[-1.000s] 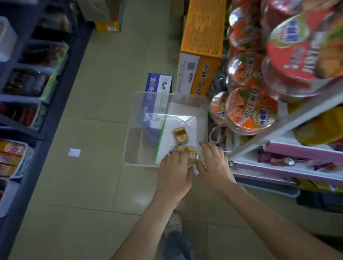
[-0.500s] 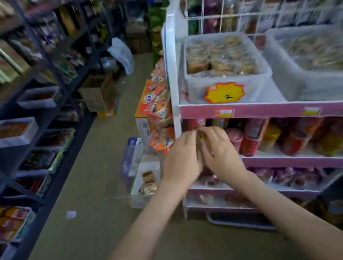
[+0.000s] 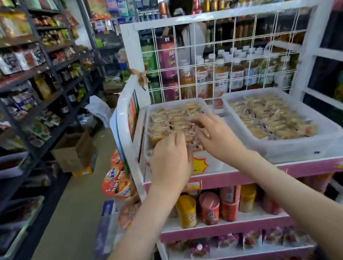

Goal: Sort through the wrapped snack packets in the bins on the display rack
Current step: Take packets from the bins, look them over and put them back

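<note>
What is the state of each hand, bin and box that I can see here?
left hand, fingers curled down among the snack packets; grip not clear
right hand, fingers spread, touching the snack packets
left bin, uncovered, full of snack packets
right bin, uncovered, full, untouched
cardboard box, on the floor, top open

The white display rack has a pink-edged top shelf with two translucent white bins sitting directly on it, side by side. The left bin lies under the left hand and the right hand. The right bin sits just right of the right hand. Both bins are filled with wrapped snack packets.
</note>
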